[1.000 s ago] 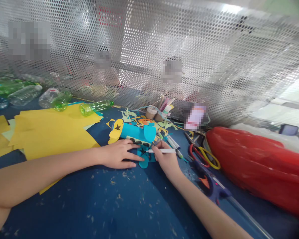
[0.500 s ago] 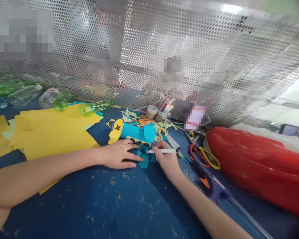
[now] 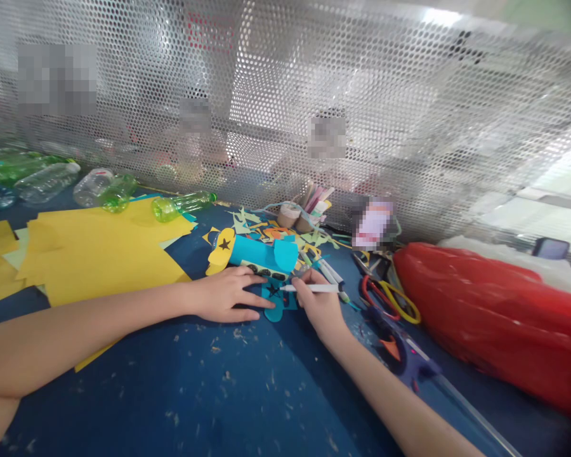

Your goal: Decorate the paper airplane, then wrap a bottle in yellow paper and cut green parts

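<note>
My left hand (image 3: pixel 228 294) lies flat with its fingers stretched out, pressing down the left side of a small teal paper cutout (image 3: pixel 276 302) on the blue table. A black star shows on the cutout. My right hand (image 3: pixel 318 301) is closed on a white marker pen (image 3: pixel 313 288), whose tip touches the cutout by the star. Just behind both hands lies a teal paper-tube plane (image 3: pixel 259 254) with yellow wings and a black star.
Yellow paper sheets (image 3: pixel 92 251) cover the left of the blue table (image 3: pixel 228 393). Green and clear plastic bottles (image 3: pixel 181 204) lie along a perforated metal screen (image 3: pixel 314 95). Paper scraps, cups, scissors (image 3: pixel 390 298), a glue gun (image 3: pixel 409 358) and a red plastic bag (image 3: pixel 495 317) sit to the right.
The pen tip has shifted very slightly on the teal cutout; both hands stay in the same place.
</note>
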Tool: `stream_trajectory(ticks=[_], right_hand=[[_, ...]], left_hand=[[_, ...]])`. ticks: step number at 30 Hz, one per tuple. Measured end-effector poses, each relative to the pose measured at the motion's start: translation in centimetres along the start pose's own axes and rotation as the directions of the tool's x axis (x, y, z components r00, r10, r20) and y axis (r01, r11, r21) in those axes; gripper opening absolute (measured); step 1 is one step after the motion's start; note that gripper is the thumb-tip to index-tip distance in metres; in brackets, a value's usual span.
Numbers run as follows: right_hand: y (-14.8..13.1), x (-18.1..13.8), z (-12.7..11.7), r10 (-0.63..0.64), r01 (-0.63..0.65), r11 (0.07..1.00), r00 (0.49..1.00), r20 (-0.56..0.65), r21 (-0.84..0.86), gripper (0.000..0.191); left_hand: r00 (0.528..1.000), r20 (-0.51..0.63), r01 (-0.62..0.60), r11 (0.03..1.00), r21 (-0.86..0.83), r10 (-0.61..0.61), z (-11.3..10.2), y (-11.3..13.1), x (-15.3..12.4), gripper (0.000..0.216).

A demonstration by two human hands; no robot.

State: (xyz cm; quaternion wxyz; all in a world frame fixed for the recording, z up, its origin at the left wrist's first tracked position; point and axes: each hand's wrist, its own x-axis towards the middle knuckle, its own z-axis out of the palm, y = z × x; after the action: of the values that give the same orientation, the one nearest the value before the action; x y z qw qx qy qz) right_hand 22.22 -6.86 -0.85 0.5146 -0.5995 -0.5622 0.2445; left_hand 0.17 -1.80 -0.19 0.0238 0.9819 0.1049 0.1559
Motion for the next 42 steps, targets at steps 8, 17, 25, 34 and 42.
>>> stream_trajectory(ticks=[8,17,25,34,42], right_hand=[[-0.25,-0.28,-0.06,-0.014,0.013,1.0,1.0,0.017,0.027,0.026],[-0.83,-0.27,0.27,-0.003,0.001,1.0,0.995,0.096,0.028,0.026],[-0.76,-0.25,0.3,0.007,-0.01,1.0,0.994,0.108,0.026,0.025],[-0.93,-0.3,0.32,0.018,-0.021,0.999,0.993,0.113,0.028,0.026],[-0.89,-0.24,0.31,0.015,-0.018,1.0,0.994,0.104,0.024,0.025]], left_hand=[[1.0,-0.004,-0.001,1.0,-0.004,0.001,-0.11,0.07,0.05,0.037],[1.0,0.006,0.004,1.0,-0.01,-0.004,-0.13,0.06,0.07,0.037],[1.0,0.002,0.007,1.0,-0.016,-0.007,-0.03,0.04,0.07,0.037],[1.0,-0.005,0.004,1.0,-0.013,-0.004,-0.07,-0.02,0.07,0.037],[1.0,-0.016,0.002,1.0,-0.027,-0.002,0.01,0.01,0.04,0.037]])
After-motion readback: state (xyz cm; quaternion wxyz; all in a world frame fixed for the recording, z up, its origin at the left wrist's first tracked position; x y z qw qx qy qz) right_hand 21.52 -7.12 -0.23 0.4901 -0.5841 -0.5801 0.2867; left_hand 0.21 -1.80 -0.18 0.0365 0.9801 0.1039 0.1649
